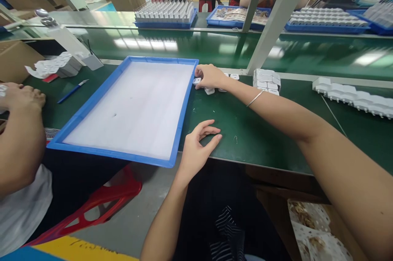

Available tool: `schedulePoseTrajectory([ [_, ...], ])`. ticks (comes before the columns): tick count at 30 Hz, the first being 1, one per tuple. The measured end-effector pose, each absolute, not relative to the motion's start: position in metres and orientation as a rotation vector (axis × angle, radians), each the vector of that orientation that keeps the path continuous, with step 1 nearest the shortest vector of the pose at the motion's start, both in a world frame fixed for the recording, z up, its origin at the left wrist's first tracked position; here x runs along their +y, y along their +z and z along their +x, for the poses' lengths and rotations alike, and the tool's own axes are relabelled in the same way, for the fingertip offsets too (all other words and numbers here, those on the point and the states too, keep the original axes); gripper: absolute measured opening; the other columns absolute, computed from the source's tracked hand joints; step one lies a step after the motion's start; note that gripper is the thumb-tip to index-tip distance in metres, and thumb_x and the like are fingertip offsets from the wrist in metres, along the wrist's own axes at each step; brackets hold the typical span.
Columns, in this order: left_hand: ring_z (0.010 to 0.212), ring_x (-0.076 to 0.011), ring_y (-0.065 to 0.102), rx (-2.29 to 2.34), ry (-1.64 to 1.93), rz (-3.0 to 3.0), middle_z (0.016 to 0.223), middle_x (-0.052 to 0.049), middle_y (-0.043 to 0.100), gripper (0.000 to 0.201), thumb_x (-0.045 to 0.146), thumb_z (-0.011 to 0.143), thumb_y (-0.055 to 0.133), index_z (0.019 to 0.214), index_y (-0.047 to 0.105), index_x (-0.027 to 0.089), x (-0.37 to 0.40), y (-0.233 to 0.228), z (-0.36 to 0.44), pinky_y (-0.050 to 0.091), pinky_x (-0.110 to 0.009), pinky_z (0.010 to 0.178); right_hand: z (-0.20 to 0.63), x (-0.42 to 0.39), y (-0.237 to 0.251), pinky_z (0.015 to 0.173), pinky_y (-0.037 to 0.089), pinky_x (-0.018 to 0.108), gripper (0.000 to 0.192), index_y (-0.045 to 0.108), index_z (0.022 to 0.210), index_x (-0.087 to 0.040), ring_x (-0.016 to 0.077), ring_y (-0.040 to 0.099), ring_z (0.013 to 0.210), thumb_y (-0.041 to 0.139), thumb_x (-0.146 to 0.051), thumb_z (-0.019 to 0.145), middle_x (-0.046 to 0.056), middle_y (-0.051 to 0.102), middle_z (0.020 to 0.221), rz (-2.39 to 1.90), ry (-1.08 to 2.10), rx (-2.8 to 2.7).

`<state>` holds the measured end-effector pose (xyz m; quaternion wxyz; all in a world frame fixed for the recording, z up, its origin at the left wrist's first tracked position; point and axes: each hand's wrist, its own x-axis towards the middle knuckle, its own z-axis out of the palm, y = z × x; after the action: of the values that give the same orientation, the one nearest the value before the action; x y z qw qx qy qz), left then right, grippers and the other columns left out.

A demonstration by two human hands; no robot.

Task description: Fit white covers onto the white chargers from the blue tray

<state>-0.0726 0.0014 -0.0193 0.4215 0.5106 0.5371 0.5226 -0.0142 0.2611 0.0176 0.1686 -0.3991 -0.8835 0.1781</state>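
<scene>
Beside the far right corner of the blue tray (92, 103), the right hand (208, 77) lies over a small cluster of white plastic parts (209, 90) on the green worktop (260, 126), its fingers curled down on them as if gathering a few; whether any is actually pinched I cannot tell, since the palm hides them. The left hand (198, 146) rests at the near edge of the worktop, just right of the tray, fingers loosely bent and holding nothing. Inside the tray the white liner is bare, so by my judgement the loading has barely begun: none of the parts has been set in yet, and everything remains to be placed. More stock waits to the right: a stacked block of white parts (266, 81) close by, and a long row of them (353, 96) farther along. At the left edge a neighbouring person's arm (18, 130) rests on the worktop, with a blue pen (72, 91) nearby.
</scene>
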Motion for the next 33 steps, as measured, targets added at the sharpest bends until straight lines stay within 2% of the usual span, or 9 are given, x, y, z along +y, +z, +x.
schedulePoseTrajectory([
  [7, 0.105, -0.0185, 0.072, 1.363, 1.303, 1.276, 0.106, -0.005, 0.076, 0.038, 0.031, 0.087, 0.073, 0.123, 0.063, 0.022, 0.002, -0.017, -0.072, 0.053, -0.037, 0.105, -0.023, 0.257, 0.017, 0.077, 0.048, 0.037, 0.042, 0.059, 0.099, -0.017, 0.0245, 0.061, 0.086, 0.083, -0.021, 0.066, 0.007, 0.068, 0.098, -1.184, 0.466, -2.506],
  [20, 0.105, -0.0177, 0.072, 1.355, 1.304, 1.279, 0.106, -0.005, 0.076, 0.039, 0.031, 0.088, 0.073, 0.124, 0.062, 0.022, 0.001, -0.018, -0.071, 0.053, -0.035, 0.105, -0.028, 0.262, 0.014, 0.078, 0.048, 0.039, 0.031, 0.056, 0.089, -0.019, 0.0267, 0.060, 0.088, 0.077, -0.017, 0.067, 0.007, 0.067, 0.096, -1.165, 0.467, -2.493],
  [33, 0.104, -0.0185, 0.072, 1.366, 1.306, 1.286, 0.105, -0.005, 0.077, 0.038, 0.032, 0.088, 0.072, 0.123, 0.063, 0.023, 0.001, -0.018, -0.071, 0.053, -0.038, 0.105, -0.021, 0.262, 0.018, 0.071, 0.050, 0.035, 0.028, 0.062, 0.084, -0.018, 0.0240, 0.063, 0.085, 0.081, -0.016, 0.065, 0.006, 0.070, 0.090, -1.116, 0.560, -2.397],
])
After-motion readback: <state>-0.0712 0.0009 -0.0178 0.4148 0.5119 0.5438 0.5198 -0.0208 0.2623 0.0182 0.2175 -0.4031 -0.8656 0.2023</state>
